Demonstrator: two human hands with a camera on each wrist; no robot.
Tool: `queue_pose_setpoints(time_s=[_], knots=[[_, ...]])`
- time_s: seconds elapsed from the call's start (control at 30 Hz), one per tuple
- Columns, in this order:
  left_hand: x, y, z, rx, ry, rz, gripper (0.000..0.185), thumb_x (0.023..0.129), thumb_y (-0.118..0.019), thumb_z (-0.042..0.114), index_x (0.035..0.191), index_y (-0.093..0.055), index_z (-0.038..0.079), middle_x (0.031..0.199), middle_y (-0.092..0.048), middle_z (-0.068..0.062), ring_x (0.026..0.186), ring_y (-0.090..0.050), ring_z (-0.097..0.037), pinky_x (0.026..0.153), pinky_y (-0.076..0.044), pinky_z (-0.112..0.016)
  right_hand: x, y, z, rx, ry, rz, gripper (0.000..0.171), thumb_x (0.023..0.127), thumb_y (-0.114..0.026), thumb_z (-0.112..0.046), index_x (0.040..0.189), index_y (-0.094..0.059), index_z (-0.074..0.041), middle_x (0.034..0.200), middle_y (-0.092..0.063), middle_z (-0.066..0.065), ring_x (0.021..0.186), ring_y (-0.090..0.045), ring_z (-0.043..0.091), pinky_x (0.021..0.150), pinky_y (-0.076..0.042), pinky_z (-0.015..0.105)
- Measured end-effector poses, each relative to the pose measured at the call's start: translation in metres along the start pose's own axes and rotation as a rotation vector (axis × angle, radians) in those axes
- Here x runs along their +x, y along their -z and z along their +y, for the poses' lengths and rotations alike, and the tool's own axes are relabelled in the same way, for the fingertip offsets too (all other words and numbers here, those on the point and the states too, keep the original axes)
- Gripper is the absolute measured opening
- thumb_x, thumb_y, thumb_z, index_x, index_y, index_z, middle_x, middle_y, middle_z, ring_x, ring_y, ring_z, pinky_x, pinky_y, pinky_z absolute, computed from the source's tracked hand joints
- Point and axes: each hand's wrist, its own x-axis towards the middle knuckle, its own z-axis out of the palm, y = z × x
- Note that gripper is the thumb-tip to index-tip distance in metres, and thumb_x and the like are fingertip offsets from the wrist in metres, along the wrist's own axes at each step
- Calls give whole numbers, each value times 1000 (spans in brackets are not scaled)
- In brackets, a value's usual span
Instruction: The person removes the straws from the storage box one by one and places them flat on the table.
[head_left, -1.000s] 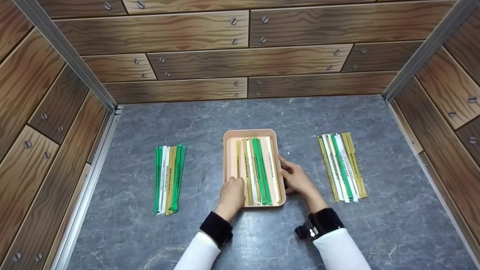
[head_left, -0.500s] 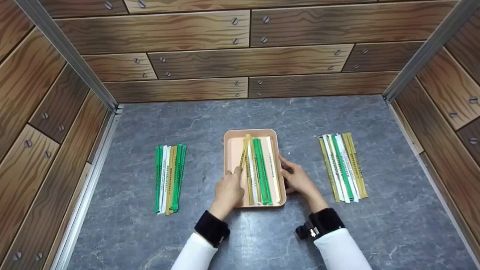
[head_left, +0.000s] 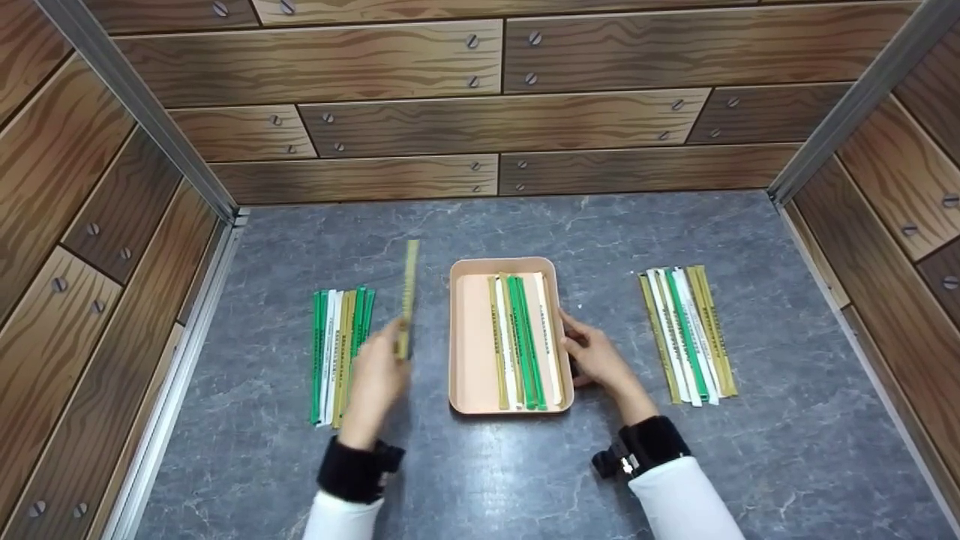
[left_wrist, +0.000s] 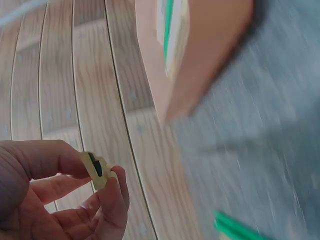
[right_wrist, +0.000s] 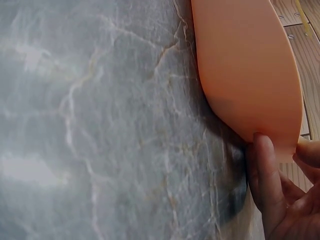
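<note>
On the far left is a wall (head_left: 142, 300) with a picture of wood boards. Next, on the gray surface (head_left: 247, 465), lies the left bunch of sticks (head_left: 340, 345). From left to right, it has green, white, gold and green ones, side by side.

The left hand (head_left: 379, 375) is over the right edge of that bunch and hides some of it. I cannot tell if they touch. Its fingers pinch one gold stick (head_left: 409, 281) near the bottom end. The rest of that stick points away from the person, in the space between the bunch and the tray. The hand looks a bit blurry.

In the middle sits the pink tray (head_left: 469, 345). The left part of it is bare. The sticks in the tray (head_left: 529, 337) lie toward the right, in a row of gold, white and green, with a small gap before the last white and gold ones.

The right hand (head_left: 600, 360) holds the tray by its right side, with the fingers on the wall and rim.

Past that hand, well apart from the tray, lies the right bunch of sticks (head_left: 687, 337), gold, white and green.
</note>
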Motion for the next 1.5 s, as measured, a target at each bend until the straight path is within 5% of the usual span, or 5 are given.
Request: queue_pose_setpoints(time_s=[0.33, 0.5, 0.7, 1.23, 1.5], knots=[[-4, 43, -63, 130, 282, -114, 59, 77, -49, -12, 134, -56, 1, 77, -60, -15, 61, -51, -27, 48, -39, -38, 1, 1, 3, -1, 23, -8, 55, 101, -53, -7, 152, -37, -17, 127, -54, 30, 90, -65, 35, 50, -57, 46], [-7, 53, -83, 152, 395, -177, 65, 81, -49, -12, 144, -46, 5, 102, -64, -27, 73, -61, -34, 53, -48, -42, 1, 1, 1, 1, 2, -17, 55, 101, -52, -8, 153, -37, -20, 127, -55, 26, 88, -65, 33, 52, -57, 46], [-8, 54, -96, 185, 425, -172, 55, 89, -51, -9, 142, -49, 5, 116, -61, -28, 86, -63, -38, 63, -51, -50, 1, 1, 0, 19, -10, -27, 55, 101, -51, -7, 153, -37, -21, 127, -54, 26, 85, -65, 32, 50, -57, 47], [-9, 48, -98, 194, 445, -165, 53, 90, -53, 3, 143, -46, -2, 123, -55, -32, 100, -59, -46, 75, -51, -57, -1, 1, -1, -24, 9, -6, 55, 101, -52, -8, 152, -38, -21, 130, -54, 26, 93, -64, 34, 50, -57, 45], [-11, 17, -54, 131, 125, -55, 48, 85, -66, 0, 131, -55, -8, 117, -56, -34, 101, -58, -47, 83, -51, -56, 0, 1, 1, -60, 48, 12, 55, 100, -54, -6, 151, -40, -18, 128, -56, 27, 97, -63, 33, 54, -58, 42]])
